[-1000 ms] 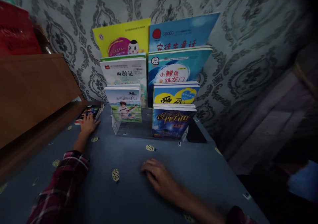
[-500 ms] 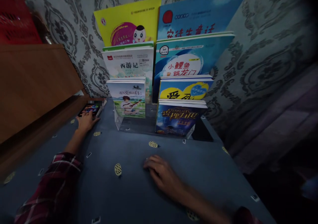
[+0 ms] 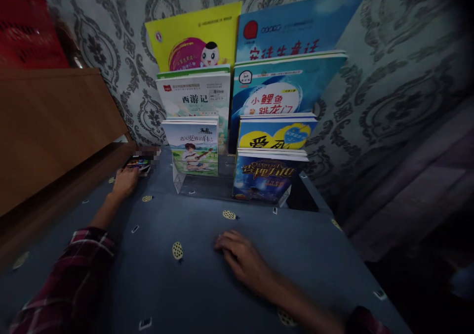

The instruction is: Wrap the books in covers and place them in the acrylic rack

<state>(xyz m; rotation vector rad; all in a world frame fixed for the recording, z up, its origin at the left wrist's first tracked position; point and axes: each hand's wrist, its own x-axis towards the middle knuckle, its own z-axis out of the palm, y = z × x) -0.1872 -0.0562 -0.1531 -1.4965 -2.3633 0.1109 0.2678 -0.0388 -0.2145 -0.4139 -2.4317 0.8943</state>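
Observation:
At the back left of the table, my left hand (image 3: 125, 182) has its fingers closed at the near edge of a book (image 3: 139, 165) with a dark, colourful cover. The fingers hide part of this book, and more books seem to lie under or behind it. My right hand (image 3: 240, 259) rests on the tablecloth in front of the book stand, fingers loosely bent, thumb apart, holding nothing. A clear stand (image 3: 203, 187) bears two columns of upright books, with a guitar-player cover (image 3: 196, 153) front left and a dark blue cover (image 3: 264, 178) front right.
A blue tablecloth (image 3: 200, 289) with pineapple prints covers the table. On the left stands a wooden panel (image 3: 52, 131) with a red item (image 3: 29, 32) above it. Patterned wallpaper (image 3: 126, 52) is behind. A flat black object (image 3: 301, 195) lies right of the stand.
My left hand has drawn back from lying spread on the book to its near edge, and its fingers have closed. The right hand stays in place. The view has shifted slightly.

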